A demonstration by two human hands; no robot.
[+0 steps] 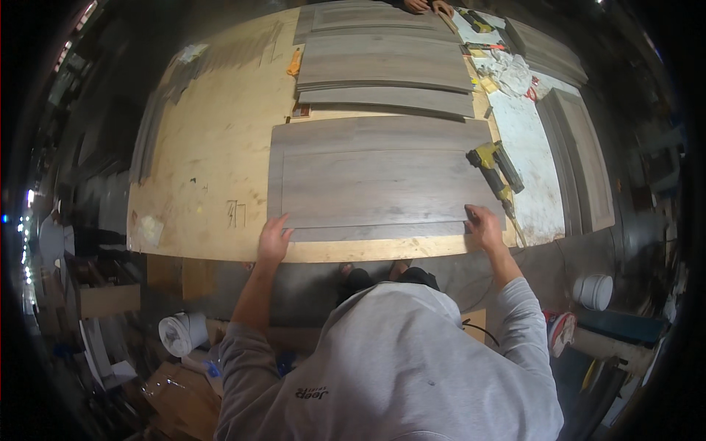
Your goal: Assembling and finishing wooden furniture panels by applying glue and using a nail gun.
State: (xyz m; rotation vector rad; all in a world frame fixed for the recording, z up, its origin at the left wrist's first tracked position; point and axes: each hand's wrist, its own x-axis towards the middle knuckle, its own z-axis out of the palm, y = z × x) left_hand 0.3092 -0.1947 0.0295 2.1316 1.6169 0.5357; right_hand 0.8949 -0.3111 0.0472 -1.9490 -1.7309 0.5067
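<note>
A grey wood-grain cabinet door (375, 176) with a framed border lies flat on the table before me. My left hand (273, 239) rests at its near left corner, thumb and forefinger apart on the border. Over the near right corner lies my right hand (485, 229), with a gap between its thumb and bent forefinger; its other fingers are partly hidden. Neither hand visibly lifts the door. A yellow and black nail gun (494, 170) with a hose lies across the door's right edge, beyond my right hand.
Stacked grey panels (382, 62) lie farther back on the wooden table (213, 147). More panels (577, 158) stand at right. Another person's hands (430, 7) are at the far edge, near a second nail gun (476, 22). A crumpled white cloth (507, 72) lies at far right.
</note>
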